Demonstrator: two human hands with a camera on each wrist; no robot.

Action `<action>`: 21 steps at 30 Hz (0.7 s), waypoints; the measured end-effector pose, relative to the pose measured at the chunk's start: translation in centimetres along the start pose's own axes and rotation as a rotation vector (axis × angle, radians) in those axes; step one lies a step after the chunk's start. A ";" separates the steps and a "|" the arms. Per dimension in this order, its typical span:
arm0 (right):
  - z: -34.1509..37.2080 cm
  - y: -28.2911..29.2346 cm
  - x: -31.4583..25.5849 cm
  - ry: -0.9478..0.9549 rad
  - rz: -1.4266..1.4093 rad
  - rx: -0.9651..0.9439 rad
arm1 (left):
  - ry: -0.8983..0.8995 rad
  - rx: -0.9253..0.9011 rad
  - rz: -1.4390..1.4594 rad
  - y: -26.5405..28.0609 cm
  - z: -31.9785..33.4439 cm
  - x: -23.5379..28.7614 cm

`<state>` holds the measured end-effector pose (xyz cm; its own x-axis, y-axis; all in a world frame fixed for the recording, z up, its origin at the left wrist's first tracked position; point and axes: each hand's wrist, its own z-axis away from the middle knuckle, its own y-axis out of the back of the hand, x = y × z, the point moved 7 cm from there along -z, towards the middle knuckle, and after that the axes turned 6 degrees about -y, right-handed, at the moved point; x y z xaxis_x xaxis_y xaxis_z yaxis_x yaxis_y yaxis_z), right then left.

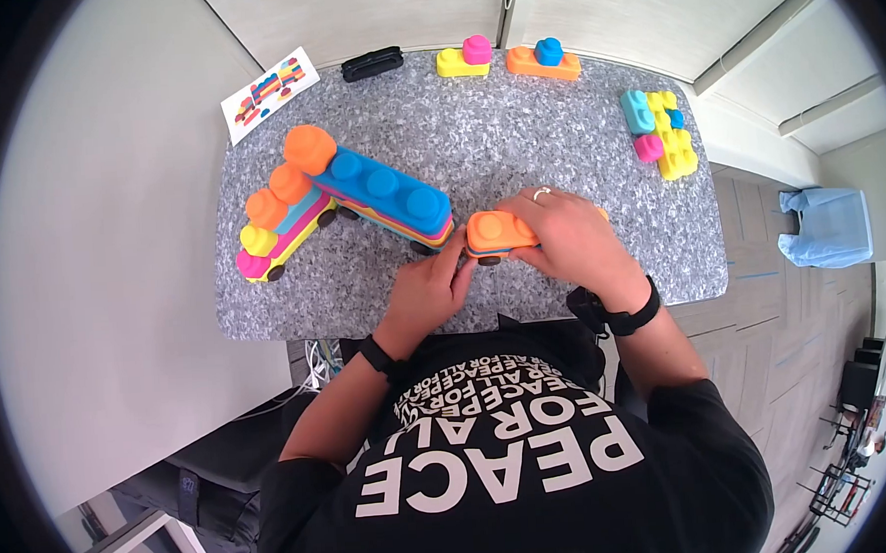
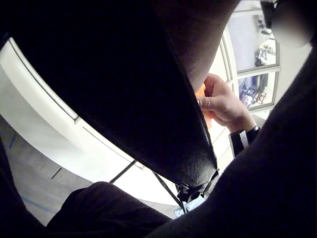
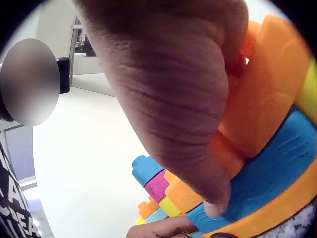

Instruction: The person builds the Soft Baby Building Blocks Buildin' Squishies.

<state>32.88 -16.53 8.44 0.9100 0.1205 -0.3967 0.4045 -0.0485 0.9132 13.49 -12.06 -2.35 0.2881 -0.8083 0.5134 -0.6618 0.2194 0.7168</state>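
On the speckled table, my right hand [image 1: 573, 242] grips an orange-topped block train car [image 1: 496, 230] from above. In the right wrist view, the thumb presses on a blue layer [image 3: 277, 163] of this car, above an orange wheeled base. My left hand [image 1: 426, 295] has index finger and thumb at the car's left end, one on each side of its corner. Just left of these fingertips stands a longer blue-topped block car [image 1: 383, 184] with an orange block at its far end. A lower multicoloured car [image 1: 285, 225] meets it at an angle. The left wrist view is mostly dark cloth.
A picture card [image 1: 271, 93] and a black case [image 1: 372, 63] lie at the back left. Along the back edge are a yellow block with pink [image 1: 463, 65] and an orange block with blue [image 1: 544, 63]. A yellow block group [image 1: 673, 144] sits near the right edge.
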 end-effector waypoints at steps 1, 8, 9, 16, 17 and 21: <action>0.0 0.0 -0.1 0.006 0.003 0.007 | 0.000 0.000 -0.004 0.0 0.0 0.0; 0.0 -0.3 0.2 0.016 0.020 0.025 | 0.024 -0.007 0.006 0.0 0.1 0.0; 0.0 -0.2 0.1 0.005 0.009 -0.005 | 0.023 -0.003 0.009 0.0 0.0 0.0; 0.6 6.8 4.7 -0.078 -0.208 0.245 | 0.045 -0.021 -0.001 0.2 0.0 0.1; 0.6 8.1 7.3 -0.168 -0.175 0.311 | 0.047 -0.020 0.003 0.2 0.0 0.1; 2.1 12.4 23.0 -0.556 -0.010 0.539 | 0.030 -0.005 0.003 0.2 -0.1 0.2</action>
<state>59.03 -16.41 10.48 0.7601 -0.3856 -0.5230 0.2711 -0.5432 0.7946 13.45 -12.11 -2.10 0.3070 -0.7909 0.5293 -0.6594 0.2243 0.7176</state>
